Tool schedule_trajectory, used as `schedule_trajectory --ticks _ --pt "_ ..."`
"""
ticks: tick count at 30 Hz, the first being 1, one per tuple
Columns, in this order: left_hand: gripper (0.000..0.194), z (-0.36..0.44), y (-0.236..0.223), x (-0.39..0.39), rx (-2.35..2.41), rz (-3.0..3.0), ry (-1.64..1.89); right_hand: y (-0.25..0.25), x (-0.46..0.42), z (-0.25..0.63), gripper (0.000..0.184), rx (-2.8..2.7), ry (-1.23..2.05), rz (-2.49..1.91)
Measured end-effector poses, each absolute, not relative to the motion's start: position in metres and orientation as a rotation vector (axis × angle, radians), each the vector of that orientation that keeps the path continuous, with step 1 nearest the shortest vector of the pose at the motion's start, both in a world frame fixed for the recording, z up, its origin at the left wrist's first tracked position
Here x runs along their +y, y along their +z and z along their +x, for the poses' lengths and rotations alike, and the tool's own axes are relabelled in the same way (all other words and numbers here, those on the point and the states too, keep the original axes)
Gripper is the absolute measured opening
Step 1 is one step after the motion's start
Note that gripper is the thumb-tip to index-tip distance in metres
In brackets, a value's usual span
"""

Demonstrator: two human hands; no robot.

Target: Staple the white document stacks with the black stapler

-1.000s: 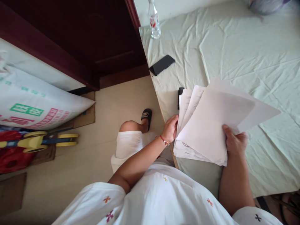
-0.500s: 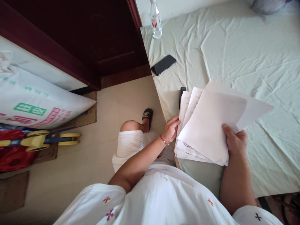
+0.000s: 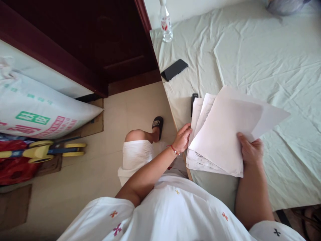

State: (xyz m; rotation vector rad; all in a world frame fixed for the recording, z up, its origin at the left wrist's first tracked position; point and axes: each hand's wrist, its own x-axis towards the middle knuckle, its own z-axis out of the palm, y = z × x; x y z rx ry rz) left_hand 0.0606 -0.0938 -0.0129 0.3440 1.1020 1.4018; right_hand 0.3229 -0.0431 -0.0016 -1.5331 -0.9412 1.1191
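A fanned stack of paper sheets [image 3: 220,130] is between my two hands, over the near edge of the cloth-covered surface. My left hand [image 3: 182,138], with a red beaded bracelet at the wrist, grips the stack's left edge between thumb and fingers. My right hand [image 3: 251,150] pinches the right side, its thumb on top and the fingers mostly hidden beneath. The top sheets are blank and turned askew; printed lines show on the sheets under them. Just past the upper left corner of the papers lies a small black object [image 3: 194,103], partly covered, its kind unclear.
On the pale green cloth [image 3: 250,53] lie a black phone-like case [image 3: 175,69] and a clear bottle [image 3: 166,25] stands at the far corner. To the left are a large printed white sack [image 3: 47,107], a yellow wheeled toy [image 3: 41,152] and a dark red door [image 3: 100,40].
The loose sheet's far right corner has drawn in slightly to the left and downward. Both hands keep their hold on the papers, almost unmoved.
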Motion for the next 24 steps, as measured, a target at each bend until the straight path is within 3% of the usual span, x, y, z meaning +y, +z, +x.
schedule_trajectory --ticks 5,15,24 --pt "0.041 0.063 -0.011 -0.094 1.061 0.330 1.429 -0.002 -0.043 0.323 0.043 -0.947 1.123 -1.552" --pt "0.031 0.058 -0.018 -0.096 1.155 0.359 1.366 -0.001 -0.039 0.327 0.033 -1.104 0.873 -1.720" --pt "0.035 0.058 -0.025 -0.095 1.147 0.291 1.381 -0.007 -0.039 0.338 0.038 -1.145 0.805 -1.821"
